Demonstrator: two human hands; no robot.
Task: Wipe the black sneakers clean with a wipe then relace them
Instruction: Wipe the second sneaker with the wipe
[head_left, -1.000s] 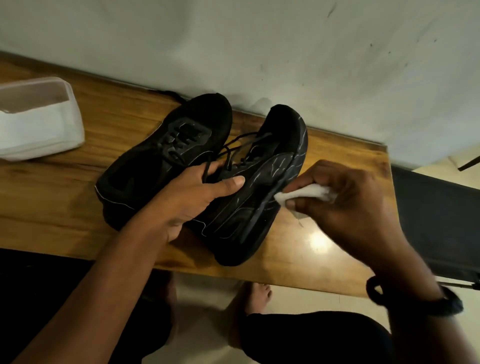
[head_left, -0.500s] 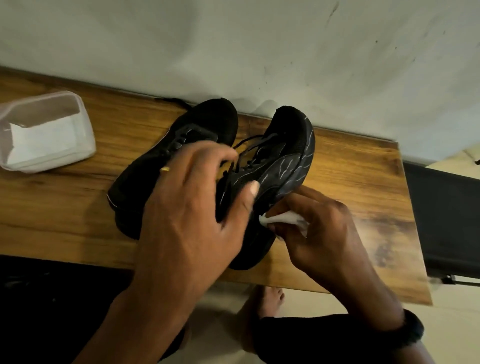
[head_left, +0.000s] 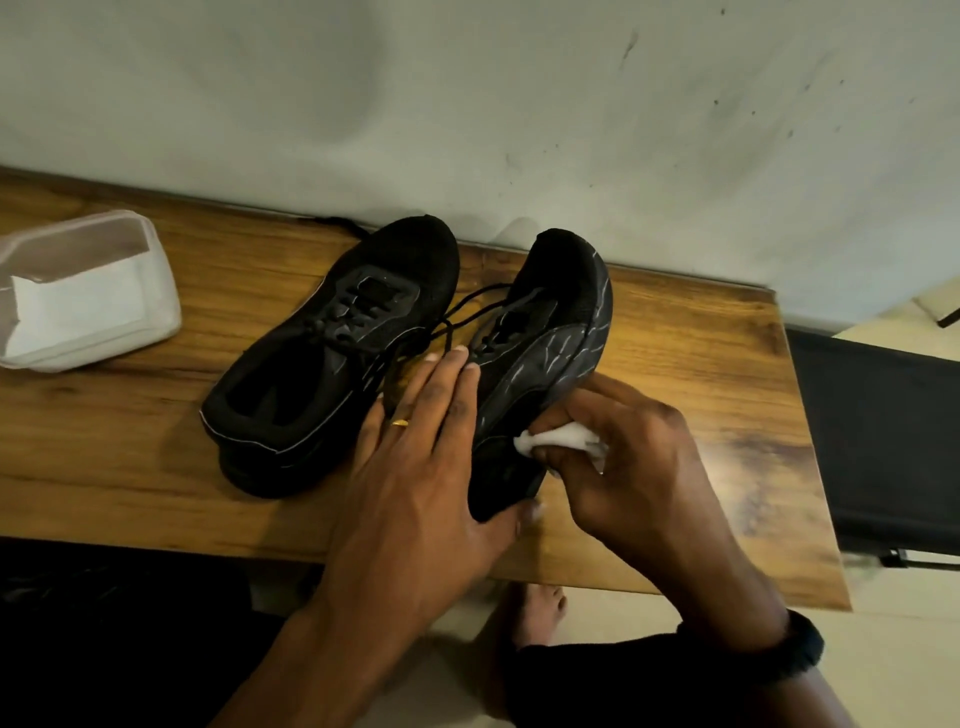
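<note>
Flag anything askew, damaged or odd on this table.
The tilted sneaker is tipped on its side in the left hand, and pale streaks mark its sole wall. The right hand holds the wipe against it. Its loose laces trail toward the flat sneaker. Nothing looks spilled or broken.

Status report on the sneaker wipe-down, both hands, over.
Left hand holds the tilted sneaker at its heel. Right hand pinches the wipe against that sneaker's side. The other sneaker lies flat alongside, laces loose. Nothing in the way.
</note>
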